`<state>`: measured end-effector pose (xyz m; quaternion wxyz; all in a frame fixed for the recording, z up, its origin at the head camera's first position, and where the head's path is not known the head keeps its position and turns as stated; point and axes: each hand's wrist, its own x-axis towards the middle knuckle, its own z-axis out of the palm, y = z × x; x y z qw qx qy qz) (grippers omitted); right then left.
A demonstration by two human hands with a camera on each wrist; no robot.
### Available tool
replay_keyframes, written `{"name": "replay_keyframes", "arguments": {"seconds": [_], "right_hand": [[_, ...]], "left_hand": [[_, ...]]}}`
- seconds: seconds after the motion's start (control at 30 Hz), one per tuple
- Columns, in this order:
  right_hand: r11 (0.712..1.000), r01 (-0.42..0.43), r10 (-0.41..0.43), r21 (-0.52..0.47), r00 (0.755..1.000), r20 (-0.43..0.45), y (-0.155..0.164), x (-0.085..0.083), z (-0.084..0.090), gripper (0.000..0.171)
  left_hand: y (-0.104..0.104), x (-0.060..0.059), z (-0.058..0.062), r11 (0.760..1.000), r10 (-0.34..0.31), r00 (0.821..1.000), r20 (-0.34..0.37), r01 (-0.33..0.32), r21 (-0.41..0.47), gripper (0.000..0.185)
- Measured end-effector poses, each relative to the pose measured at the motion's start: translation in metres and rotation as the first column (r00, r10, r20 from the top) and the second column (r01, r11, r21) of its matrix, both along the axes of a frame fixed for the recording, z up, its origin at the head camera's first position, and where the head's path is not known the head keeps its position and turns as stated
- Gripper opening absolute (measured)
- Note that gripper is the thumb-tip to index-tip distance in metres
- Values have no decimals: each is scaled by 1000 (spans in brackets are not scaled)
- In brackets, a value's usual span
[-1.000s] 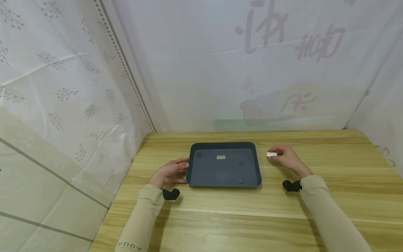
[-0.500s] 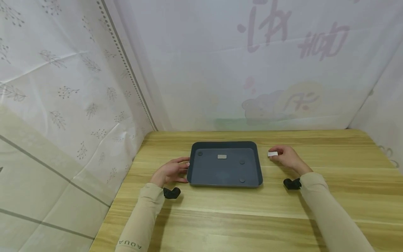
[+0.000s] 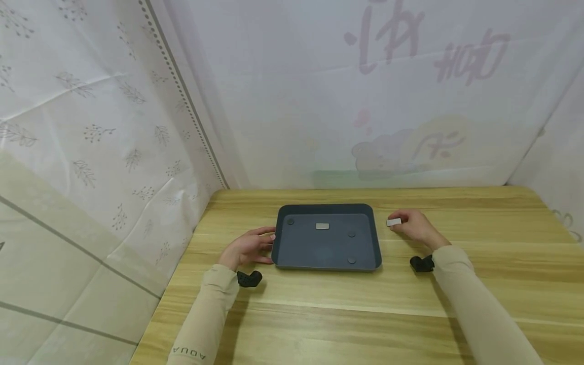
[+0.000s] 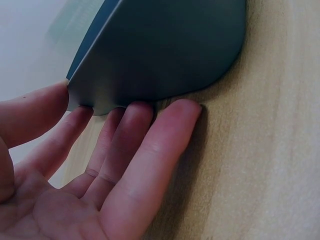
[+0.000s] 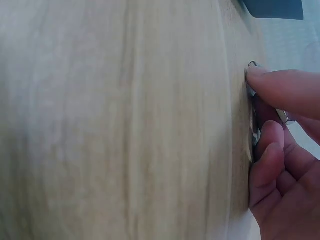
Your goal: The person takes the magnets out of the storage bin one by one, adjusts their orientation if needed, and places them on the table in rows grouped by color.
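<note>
Head view shows my right hand [image 3: 412, 226] right of centre, resting on the wooden table [image 3: 356, 314] with thumb and fingertips pinching a small pale metal plate [image 3: 394, 222] that sits on the boards just off the tray's upper right corner. In the right wrist view the plate [image 5: 253, 107] shows only as a thin bright edge at the right side of the frame, flat against the wood, with my fingers [image 5: 280, 90] curled over it. I judge it light, stiff and thin, lying flush, so it will likely be slippery to lift; the short edges look like the place to nip it, tipping one side up first.

My left hand [image 3: 248, 248] lies left of centre, fingers straight and relaxed, spread against the left wall of the dark grey tray [image 3: 374, 238]. In the left wrist view the fingertips [image 4: 150, 112] tuck under the tray's [image 4: 165, 45] rounded corner in the upper half of the frame and the thumb touches its rim at the left edge. The tray seems rigid plastic, light, likely to slide on the smooth wood unless steadied.

Inside the tray a second small plate [image 3: 322, 226] lies near the upper middle, and three dark round studs [image 3: 351, 234] sit on its floor. The tray's raised right wall stands between my pinched plate and the tray floor. White patterned sheets [image 3: 91, 126] hang across the upper frame and down the left side.
</note>
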<state>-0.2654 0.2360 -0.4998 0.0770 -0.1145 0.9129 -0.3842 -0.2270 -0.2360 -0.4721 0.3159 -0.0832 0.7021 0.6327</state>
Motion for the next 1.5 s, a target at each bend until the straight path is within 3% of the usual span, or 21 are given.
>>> {"name": "replay_keyframes", "arguments": {"seconds": [0.73,1.5], "right_hand": [[1000,-7,6,-14,999,-49,-2,1,0,29],[999,-33,33,-15,999,-29,-5,2,0,26]], "left_hand": [[0,2,1,1000,-8,1000,-5,8,16,50],[-1,1,2,1000,-6,1000,3,6,19,51]]}}
